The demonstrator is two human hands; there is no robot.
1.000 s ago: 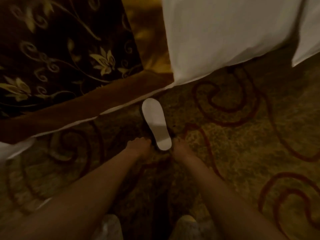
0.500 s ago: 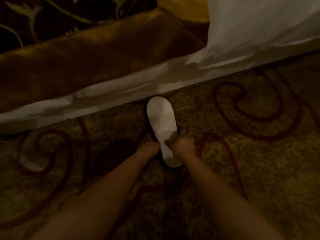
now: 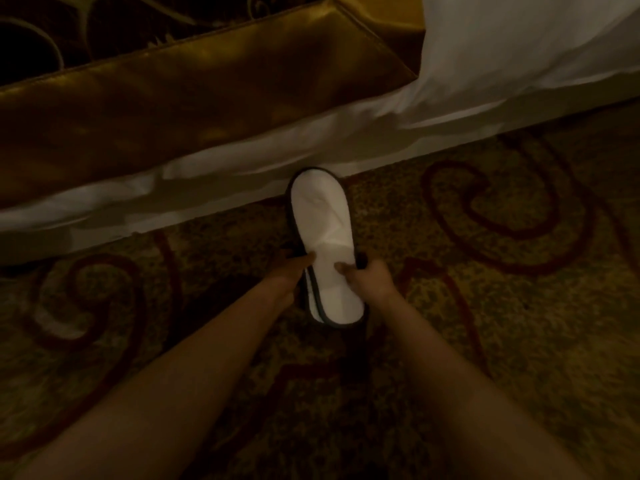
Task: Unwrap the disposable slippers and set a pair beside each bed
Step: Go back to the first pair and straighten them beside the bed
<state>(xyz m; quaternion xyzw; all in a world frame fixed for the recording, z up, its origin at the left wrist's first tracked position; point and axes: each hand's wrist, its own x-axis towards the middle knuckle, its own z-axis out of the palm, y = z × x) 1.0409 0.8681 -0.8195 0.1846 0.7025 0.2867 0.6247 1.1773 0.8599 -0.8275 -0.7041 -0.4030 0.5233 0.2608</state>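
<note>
The white slippers (image 3: 323, 244) (two stacked, a second edge showing at the heel) lie lengthwise on the carpet (image 3: 485, 306), toe touching the bed's (image 3: 242, 188) white skirt edge. The left hand (image 3: 294, 271) and right hand (image 3: 369, 275) pinch their sides.

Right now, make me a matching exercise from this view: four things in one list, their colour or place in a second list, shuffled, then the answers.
Things:
1. slippers
2. bed runner
3. left hand
4. carpet

Descriptions:
A. gold satin, on the bed
B. white with dark trim, stacked
C. on the stack's left edge
D. red swirls on tan

Pairs: 1-B, 2-A, 3-C, 4-D
</note>
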